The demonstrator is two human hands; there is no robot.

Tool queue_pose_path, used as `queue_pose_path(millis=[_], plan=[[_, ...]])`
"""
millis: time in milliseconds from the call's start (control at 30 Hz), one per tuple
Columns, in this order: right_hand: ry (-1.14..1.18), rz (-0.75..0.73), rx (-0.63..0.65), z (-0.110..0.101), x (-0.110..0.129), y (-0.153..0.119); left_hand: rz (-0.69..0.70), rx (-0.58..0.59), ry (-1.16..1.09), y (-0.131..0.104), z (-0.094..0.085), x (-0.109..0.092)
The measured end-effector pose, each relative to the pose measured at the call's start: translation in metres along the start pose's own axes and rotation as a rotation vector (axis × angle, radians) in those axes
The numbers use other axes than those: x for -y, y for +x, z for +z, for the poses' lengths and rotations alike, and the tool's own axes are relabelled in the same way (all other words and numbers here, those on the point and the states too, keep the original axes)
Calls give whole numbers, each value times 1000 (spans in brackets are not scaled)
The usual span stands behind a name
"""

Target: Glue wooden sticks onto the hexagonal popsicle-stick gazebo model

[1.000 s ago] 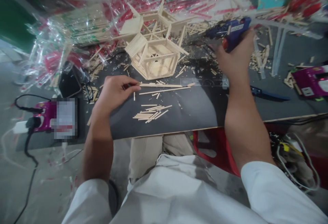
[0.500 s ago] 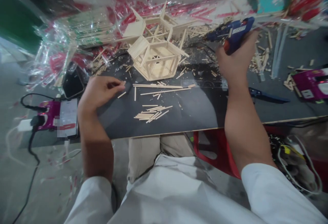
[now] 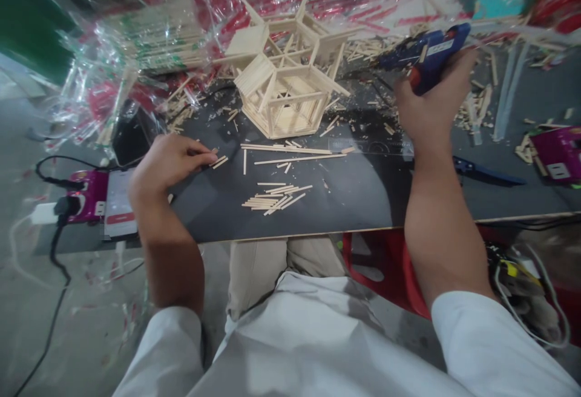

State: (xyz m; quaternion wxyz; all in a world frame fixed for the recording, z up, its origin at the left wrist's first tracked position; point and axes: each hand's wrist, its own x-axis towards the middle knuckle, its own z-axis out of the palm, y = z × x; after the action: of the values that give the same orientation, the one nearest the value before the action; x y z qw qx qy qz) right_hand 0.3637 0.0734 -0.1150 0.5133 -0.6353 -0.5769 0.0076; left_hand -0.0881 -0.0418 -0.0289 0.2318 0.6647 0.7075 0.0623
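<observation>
My right hand (image 3: pixel 433 100) is wrapped round the handle of a blue glue gun (image 3: pixel 433 52), its nozzle pointing left above the table. At the left, my left hand (image 3: pixel 175 161) is closed in a pinch low over the tabletop, the fingertips on the end of a short wooden stick (image 3: pixel 221 160). A second short stick lies close alongside it. Behind stands a wooden stick frame (image 3: pixel 285 106) with a hexagonal base and slatted panels. Long thin sticks (image 3: pixel 295 150) lie in front of it, and a small pile of short sticks (image 3: pixel 275 197) sits nearer the table edge.
Plastic-wrapped stick bundles (image 3: pixel 158 40) fill the back left. A phone (image 3: pixel 120 200) and a purple power strip (image 3: pixel 88 194) lie at the left. Blue-handled pliers (image 3: pixel 488 172), a clear ruler (image 3: pixel 367 147), glue sticks (image 3: pixel 508 91) and another purple power strip (image 3: pixel 556 152) are on the right.
My left hand has lowered to the tabletop, and two short sticks now show side by side where one lay. The glue gun stays held up in my right hand; the view has shifted slightly.
</observation>
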Motion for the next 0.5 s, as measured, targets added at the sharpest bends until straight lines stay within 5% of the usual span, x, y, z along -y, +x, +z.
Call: queue_pose_path(millis=[233, 300, 400, 500], plan=[[18, 40, 10, 1, 3, 0, 18, 59, -38, 4, 2, 4], [25, 43, 0, 2, 4, 0, 58, -18, -107, 4, 5, 2], [65, 54, -37, 3, 5, 1, 143, -230, -410, -1, 10, -10], [136, 16, -47, 2, 5, 1, 272, -201, -729, -9, 18, -35]])
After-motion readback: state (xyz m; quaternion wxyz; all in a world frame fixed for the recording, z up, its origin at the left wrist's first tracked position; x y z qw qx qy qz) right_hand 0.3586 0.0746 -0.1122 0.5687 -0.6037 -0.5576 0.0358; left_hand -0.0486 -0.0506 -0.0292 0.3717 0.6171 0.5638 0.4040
